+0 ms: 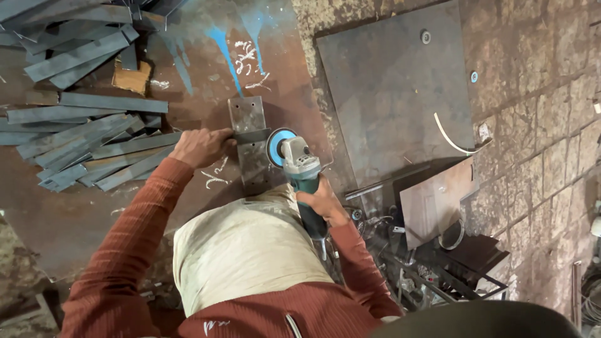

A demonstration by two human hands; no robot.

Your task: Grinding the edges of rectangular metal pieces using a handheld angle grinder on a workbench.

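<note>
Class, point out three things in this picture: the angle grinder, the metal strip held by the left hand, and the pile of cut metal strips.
angle grinder (302, 168), head view, on its grey gear head.
metal strip (251, 135), head view, on its right end.
pile of cut metal strips (87, 150), head view, mid-pile.

No packages, labels, signs or screens visible; only bare metal and stone.

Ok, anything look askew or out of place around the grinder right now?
Nothing alarming. The left hand steadies a steel strip across the drilled plate, and the right hand holds the angle grinder. The cut bars lie in a loose, uneven heap.
</note>
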